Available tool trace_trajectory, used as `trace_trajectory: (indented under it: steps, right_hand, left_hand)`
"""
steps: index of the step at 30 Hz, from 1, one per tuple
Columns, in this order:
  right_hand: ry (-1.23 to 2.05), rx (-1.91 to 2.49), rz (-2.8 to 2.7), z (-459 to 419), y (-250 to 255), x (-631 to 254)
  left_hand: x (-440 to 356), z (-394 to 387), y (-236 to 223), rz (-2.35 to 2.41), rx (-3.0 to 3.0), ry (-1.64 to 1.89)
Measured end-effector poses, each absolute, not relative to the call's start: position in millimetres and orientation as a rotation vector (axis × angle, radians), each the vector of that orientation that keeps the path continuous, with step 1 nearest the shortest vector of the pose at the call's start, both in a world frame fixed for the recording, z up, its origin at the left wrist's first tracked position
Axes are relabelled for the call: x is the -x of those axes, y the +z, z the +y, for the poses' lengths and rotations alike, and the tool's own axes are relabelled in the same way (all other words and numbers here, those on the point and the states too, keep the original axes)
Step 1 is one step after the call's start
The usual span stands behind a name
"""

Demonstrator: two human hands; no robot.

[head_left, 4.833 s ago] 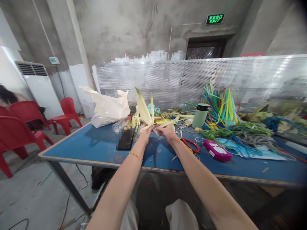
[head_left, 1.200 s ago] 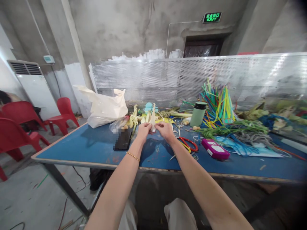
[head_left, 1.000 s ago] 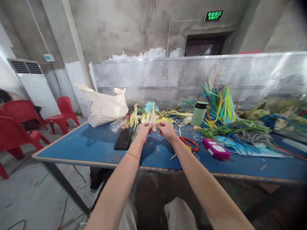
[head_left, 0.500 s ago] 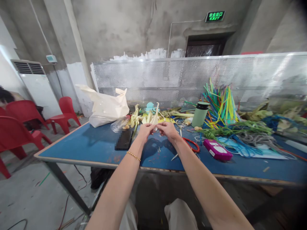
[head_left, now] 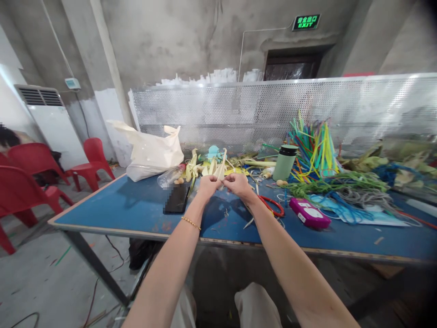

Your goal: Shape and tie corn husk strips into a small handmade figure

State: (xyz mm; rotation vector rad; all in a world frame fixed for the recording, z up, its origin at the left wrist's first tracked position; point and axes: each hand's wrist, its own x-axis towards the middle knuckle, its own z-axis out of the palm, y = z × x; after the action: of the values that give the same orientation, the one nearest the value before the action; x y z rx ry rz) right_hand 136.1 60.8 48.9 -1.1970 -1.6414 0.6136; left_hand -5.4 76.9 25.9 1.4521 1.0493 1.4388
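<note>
A pale corn husk piece (head_left: 221,170) stands up between my hands, its pointed tip upward. My left hand (head_left: 209,186), with a gold bead bracelet on the wrist, pinches its lower end from the left. From the right, my right hand (head_left: 238,184) closes thumb and fingers on the same lower end; the fingertips nearly meet there. Behind the hands lie more husks (head_left: 193,165) in pale yellow-green. Red-handled scissors (head_left: 273,207) rest beside my right forearm, partly hidden by it. A dark phone (head_left: 176,200) lies left of my left hand.
On the blue table (head_left: 112,209) stand a cream plastic bag (head_left: 155,152), a clear bottle (head_left: 170,175) and a green tumbler (head_left: 285,163). Colourful strips (head_left: 316,148), green cord (head_left: 344,184) and a magenta box (head_left: 309,213) are at right. A perforated metal screen (head_left: 205,109) closes the back.
Both hands keep their pinch at the husk's base, with only slight finger shifts. Nothing else has visibly moved.
</note>
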Motion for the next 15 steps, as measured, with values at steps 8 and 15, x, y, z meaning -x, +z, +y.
trace_trajectory:
  steps: [8,15]
  right_hand:
    - [0.667,1.21,-1.634,58.6,50.0,-135.5]
    - [0.531,1.221,-1.667,63.6,45.3,-135.9]
  left_hand:
    - [6.2,80.1,22.6,1.041,-1.539,1.469]
    - [6.2,81.3,22.7,1.064,-1.53,1.468]
